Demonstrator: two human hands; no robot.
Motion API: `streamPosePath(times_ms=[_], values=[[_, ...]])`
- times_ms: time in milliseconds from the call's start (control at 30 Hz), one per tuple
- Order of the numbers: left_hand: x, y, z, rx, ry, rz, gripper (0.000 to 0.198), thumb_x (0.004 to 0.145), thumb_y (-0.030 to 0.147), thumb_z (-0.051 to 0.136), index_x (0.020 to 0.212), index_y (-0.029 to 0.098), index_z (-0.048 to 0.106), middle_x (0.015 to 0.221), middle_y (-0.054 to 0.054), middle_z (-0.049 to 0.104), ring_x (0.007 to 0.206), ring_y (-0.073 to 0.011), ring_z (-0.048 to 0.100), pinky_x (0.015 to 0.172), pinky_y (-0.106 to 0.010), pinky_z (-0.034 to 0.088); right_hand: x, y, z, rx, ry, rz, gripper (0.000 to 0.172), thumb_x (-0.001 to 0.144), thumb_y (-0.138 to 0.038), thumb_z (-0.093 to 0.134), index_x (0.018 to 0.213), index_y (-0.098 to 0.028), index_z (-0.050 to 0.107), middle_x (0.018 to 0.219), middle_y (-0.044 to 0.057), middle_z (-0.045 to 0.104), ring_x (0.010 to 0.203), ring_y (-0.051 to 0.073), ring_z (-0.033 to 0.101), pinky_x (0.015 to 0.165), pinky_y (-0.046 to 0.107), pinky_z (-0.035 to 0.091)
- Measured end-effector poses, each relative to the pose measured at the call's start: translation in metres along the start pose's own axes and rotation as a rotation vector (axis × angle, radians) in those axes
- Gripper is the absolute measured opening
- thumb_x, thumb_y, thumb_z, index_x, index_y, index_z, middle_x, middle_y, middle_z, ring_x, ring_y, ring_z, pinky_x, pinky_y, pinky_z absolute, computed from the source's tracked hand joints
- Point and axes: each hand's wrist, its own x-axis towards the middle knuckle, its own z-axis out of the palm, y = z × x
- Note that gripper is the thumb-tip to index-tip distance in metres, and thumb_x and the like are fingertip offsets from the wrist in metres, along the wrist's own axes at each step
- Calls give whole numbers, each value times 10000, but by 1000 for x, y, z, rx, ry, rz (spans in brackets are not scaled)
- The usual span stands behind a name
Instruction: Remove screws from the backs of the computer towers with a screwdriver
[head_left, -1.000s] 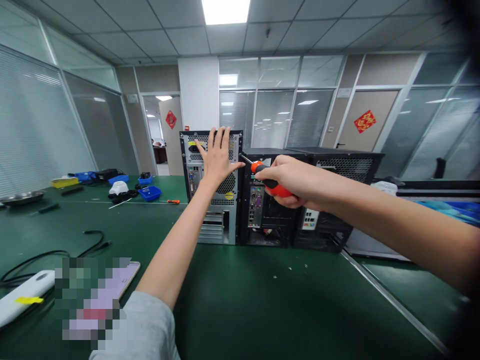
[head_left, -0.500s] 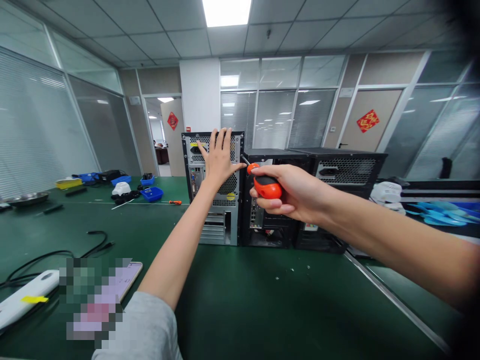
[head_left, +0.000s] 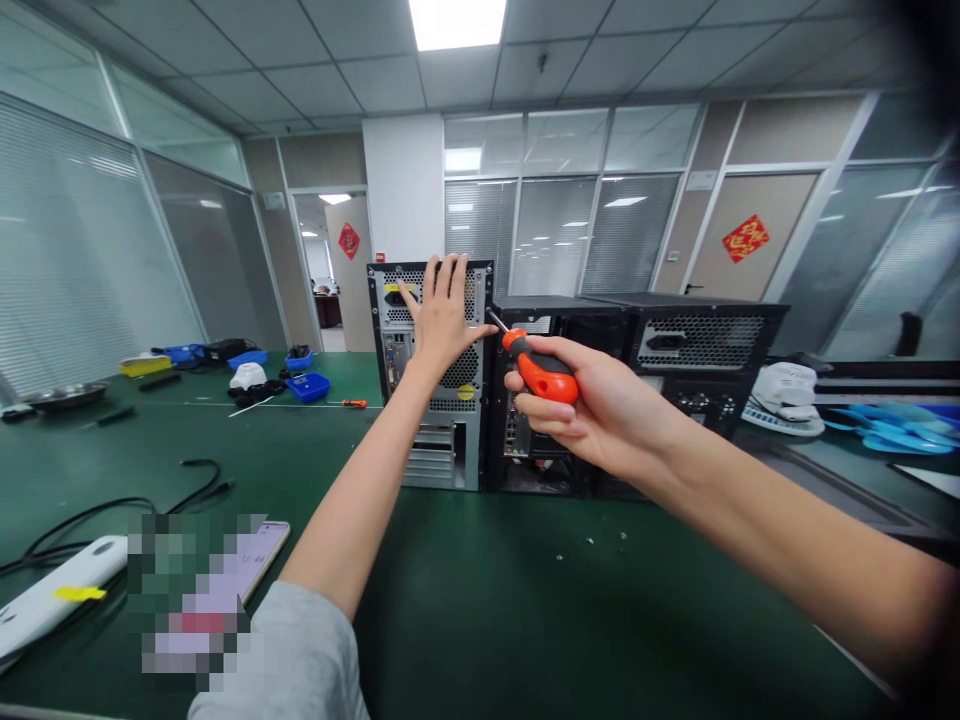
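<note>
Two hands, apart, at the middle of the frame! Left hand [head_left: 442, 325] spreads wide, fingers fanned over the back of the silver computer [head_left: 459, 418] standing upright at centre. Right hand [head_left: 600, 400], right of centre, wraps round an orange-and-black screwdriver [head_left: 551, 378], shaft slanting up and left, tip at the computer's upper right edge, just beside the left thumb; whether it meets a screw, can't tell! Next door, a black computer [head_left: 511, 440], another black case [head_left: 709, 342] farther right. Below, on the green table [head_left: 480, 610], three tiny bits [head_left: 590, 541]. Lower left, a partly pixelated phone [head_left: 259, 560] near a white gadget [head_left: 71, 575], a black cable [head_left: 223, 488] above; mid-left, a blue tray [head_left: 308, 388] and an orange-handled tool [head_left: 354, 404].
</note>
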Motion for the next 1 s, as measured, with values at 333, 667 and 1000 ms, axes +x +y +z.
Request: streamPosePath(times_ms=[333,667,1000], values=[[0,0,1,29,7,-3,841,707,436,605,1399,206,186,1429,-124,265,1326,-327,151,1035,-623,27,1,2,7,185,9,-12,203,871,-269,323,718,-168,409,487,-43,445,297,15,253,247,121,188],[0,3,-5,67,-56,-34,818,734,424,572,1408,212,160,1440,-119,239,1336,-328,112,1033,-618,39,2,5,14,378,-73,-60,197,879,-233,272,726,-183,385,506,-50,437,297,14,262,248,115,187],[1,4,-6,86,-76,-48,812,748,415,563,1414,239,132,1446,-100,233,1338,-328,107,1033,-618,33,4,11,12,451,-163,-73,247,894,-249,237,750,-163,418,523,-43,438,321,14,290,267,107,232]])
